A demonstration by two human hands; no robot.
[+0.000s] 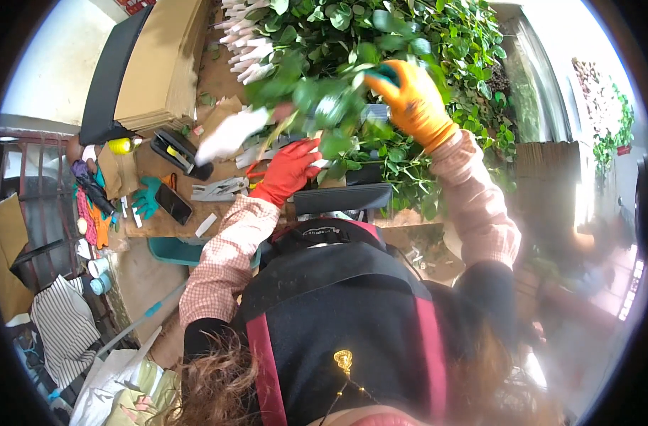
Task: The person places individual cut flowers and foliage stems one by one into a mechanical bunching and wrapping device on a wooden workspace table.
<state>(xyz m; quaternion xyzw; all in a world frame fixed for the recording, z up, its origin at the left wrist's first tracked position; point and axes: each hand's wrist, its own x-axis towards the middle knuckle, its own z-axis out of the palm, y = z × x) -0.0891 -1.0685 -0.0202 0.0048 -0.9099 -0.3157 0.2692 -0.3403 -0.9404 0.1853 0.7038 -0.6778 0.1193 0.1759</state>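
Observation:
My right hand [414, 106], in an orange glove with green fingertips, is closed on a leafy green flower stem [329, 104], which is blurred. A blurred white wrapped flower head [233, 136] lies at the left end of these leaves. My left hand [286, 173], in a red glove, is below the leaves, near a black padded edge [342, 198]; whether it grips anything is hidden. Beyond both hands lies a large pile of leafy stems [441, 32], with white-sleeved heads [249, 48] along its left side.
Stacked cardboard sheets [153, 69] stand at the upper left. On the wooden table are a black stapler-like tool [177, 154], a smartphone [173, 203], a teal glove [148, 197] and white strips [220, 189]. A teal bin [175, 251] sits below the table edge.

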